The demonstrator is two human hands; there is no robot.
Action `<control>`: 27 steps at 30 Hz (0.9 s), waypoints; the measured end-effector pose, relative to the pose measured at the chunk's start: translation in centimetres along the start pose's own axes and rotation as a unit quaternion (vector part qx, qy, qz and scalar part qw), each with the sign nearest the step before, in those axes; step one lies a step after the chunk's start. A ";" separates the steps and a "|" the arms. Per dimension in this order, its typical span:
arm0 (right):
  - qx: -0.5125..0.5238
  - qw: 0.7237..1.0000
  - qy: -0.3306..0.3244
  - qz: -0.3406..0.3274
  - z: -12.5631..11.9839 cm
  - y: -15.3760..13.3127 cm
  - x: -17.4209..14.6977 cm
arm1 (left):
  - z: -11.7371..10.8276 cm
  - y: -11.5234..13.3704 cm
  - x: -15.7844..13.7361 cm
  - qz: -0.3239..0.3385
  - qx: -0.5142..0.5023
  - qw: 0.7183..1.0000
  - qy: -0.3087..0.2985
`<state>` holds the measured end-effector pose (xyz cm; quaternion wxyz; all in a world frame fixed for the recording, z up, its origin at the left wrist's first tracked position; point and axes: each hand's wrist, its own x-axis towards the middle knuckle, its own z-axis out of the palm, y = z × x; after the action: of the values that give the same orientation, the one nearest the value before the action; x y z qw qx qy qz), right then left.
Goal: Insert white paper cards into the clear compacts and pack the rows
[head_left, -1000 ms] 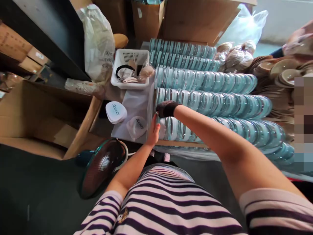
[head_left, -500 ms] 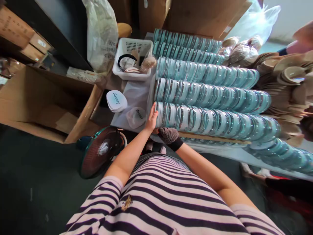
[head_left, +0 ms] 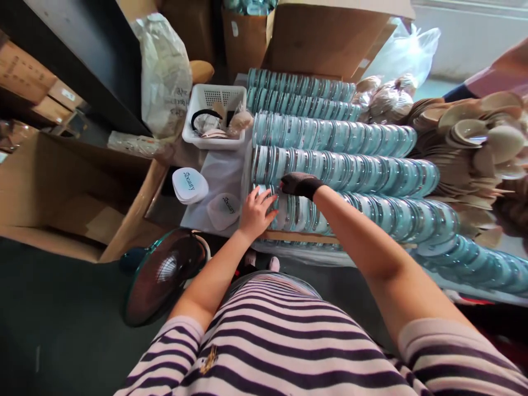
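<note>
My bare left hand [head_left: 256,213] rests at the left end of the nearest row of round, clear-and-teal plastic packs [head_left: 396,215]. Its fingers are spread over the first packs. Just right of it, my right hand [head_left: 300,185] wears a dark dotted glove and reaches over the same row. Its fingers curl down at the top of the packs, and whatever they grip is hidden. Behind stands another long row of these packs [head_left: 350,169], with several more rows farther back. Left of my hands lie a clear pouch with printed lettering [head_left: 223,212] and a stack of white rounded cards [head_left: 188,186].
A white basket [head_left: 216,144] with small items stands at the back left. An open carton [head_left: 136,212] and a fan [head_left: 165,278] are on the left. Beige cup-shaped pieces [head_left: 449,159] pile up on the right, where another person's arm [head_left: 501,71] shows.
My right hand has moved from the row's front side up over its top. My left hand has gone from flat against the end to spread over the first packs. The view has shifted slightly.
</note>
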<state>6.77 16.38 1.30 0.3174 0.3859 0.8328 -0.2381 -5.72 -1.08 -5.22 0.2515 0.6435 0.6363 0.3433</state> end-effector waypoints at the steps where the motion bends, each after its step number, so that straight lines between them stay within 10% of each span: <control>1: -0.004 0.999 -0.036 -0.033 -0.6 -0.2 1.0 | 0.0 0.0 0.0 -0.002 -0.001 1.000 0.001; 11: -0.125 0.987 0.036 -0.089 -0.6 -2.6 -0.2 | 0.2 -0.2 -0.1 -0.018 -0.006 1.000 0.009; 22: 0.062 0.984 0.165 0.016 16.8 -5.5 -9.1 | 0.2 -0.5 -0.1 -0.012 0.014 1.000 0.006; 27: 0.078 0.981 0.177 -0.002 18.9 -5.1 -9.4 | -0.3 -0.1 -0.2 -0.019 0.022 1.000 0.001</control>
<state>13.93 -3.38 -4.16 0.1331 0.4435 0.8557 -0.2309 -6.03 -1.27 -5.14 0.2434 0.6365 0.6558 0.3249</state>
